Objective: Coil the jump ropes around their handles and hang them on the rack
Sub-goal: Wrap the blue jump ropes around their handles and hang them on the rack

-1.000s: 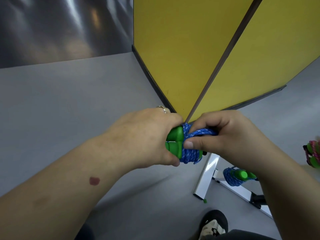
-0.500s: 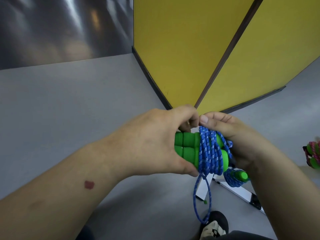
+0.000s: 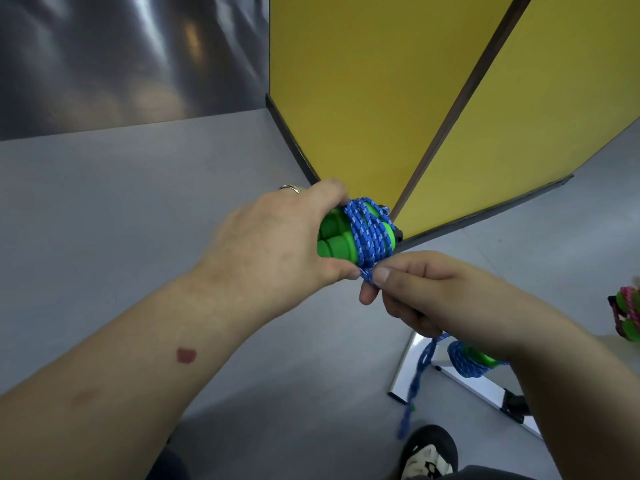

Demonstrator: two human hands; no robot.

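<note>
My left hand [image 3: 277,240] grips two green foam handles [image 3: 334,244] held side by side, with blue speckled rope [image 3: 370,233] wound around them in several turns. Just below the coil, my right hand [image 3: 412,289] pinches the rope between thumb and fingers. The loose rope end [image 3: 417,372] trails down out of that hand toward the floor. A second blue rope coiled on green handles [image 3: 467,362] lies lower right by a white metal frame [image 3: 405,368]. A pink and green coiled rope [image 3: 628,317] shows at the right edge.
Yellow partition panels [image 3: 363,98] with a dark base strip stand straight ahead above the grey floor [image 3: 121,202]. A dark reflective wall [image 3: 121,57] is at the upper left. My shoe [image 3: 429,455] is at the bottom, near the white frame.
The handles tilted upward and to the right in my left hand. My right hand dropped from the top of the coil to beneath it, pulling the rope down; the hanging loop is shorter.
</note>
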